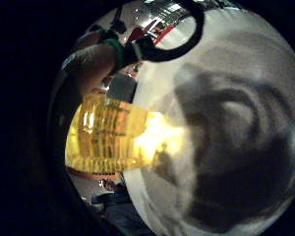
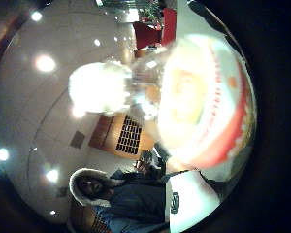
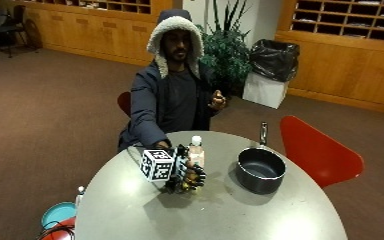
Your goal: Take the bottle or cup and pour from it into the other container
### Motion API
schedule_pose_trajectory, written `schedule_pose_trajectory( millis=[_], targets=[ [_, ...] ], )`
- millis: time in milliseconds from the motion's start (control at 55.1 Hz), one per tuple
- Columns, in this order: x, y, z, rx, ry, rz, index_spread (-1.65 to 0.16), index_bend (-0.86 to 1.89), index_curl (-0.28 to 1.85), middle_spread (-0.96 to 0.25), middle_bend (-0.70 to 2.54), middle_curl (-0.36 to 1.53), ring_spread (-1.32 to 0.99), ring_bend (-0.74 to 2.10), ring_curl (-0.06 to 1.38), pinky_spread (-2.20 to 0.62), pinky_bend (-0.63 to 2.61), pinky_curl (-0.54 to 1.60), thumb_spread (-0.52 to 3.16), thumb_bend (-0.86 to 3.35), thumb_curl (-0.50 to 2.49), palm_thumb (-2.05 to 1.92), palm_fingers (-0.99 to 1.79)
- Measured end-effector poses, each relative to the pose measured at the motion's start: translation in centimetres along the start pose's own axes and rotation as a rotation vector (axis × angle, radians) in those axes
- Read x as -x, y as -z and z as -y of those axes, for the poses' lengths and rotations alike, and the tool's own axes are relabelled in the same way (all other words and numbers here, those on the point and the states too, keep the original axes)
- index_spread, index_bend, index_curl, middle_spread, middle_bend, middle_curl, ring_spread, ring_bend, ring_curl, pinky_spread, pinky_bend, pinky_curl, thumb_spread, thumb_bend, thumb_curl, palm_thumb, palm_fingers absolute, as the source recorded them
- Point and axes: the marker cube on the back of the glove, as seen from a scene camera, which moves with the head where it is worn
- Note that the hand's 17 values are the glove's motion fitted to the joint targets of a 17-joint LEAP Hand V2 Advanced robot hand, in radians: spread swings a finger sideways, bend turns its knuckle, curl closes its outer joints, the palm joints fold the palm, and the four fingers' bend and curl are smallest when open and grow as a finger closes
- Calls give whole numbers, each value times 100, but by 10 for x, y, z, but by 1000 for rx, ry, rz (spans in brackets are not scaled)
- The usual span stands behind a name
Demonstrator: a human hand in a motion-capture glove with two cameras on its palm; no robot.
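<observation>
A: Status, left to right?

B: Round grey desk (image 3: 145, 210). Off its left edge, low down: a teal round container (image 3: 57, 215) with a small white-capped bottle (image 3: 79, 191) standing just beside it. Can't tell what is in either.

A: The grip?

B: Right hand (image 3: 191, 176), black glove, fingers curled round a clear plastic bottle (image 3: 196, 152), white cap on. Bottle upright, base at or just above the desk, I can't tell which. It sits left of centre on the desk, in front of the seated person.

A: Contents?

B: The little finger side palm view shows yellow liquid in the ribbed body (image 1: 108, 135), lit up brightly. A bare fingertip (image 1: 91, 64) lies beside the bottle at the edge of that view. In the thumb side palm view the bottle (image 2: 203, 111) fills much of the picture, so it's close to the palm.

A: Label?

B: Red band with white lettering round the bottle in the thumb side view. Too blurred to read. No brand legible anywhere.

A: Other container?

B: Dark saucepan (image 3: 261, 170), right of the bottle, apart from it, handle pointing away toward the far edge. Inside looks dark, contents not discernible. Red chair (image 3: 318, 150) behind it, to the right of the desk.
</observation>
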Motion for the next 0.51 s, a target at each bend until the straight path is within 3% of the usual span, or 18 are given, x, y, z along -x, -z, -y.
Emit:
schedule_pose_trajectory(
  millis=[291,509],
  targets=[
    [2,-16,13,-125,54,92,-29,17,26,-13,31,35,0,62,31,28,41,26,64,1,42,94,108],
    [-1,-21,5,-160,89,118,-28,12,30,-18,31,39,-8,63,36,18,40,30,58,-3,49,100,115]
  ],
)
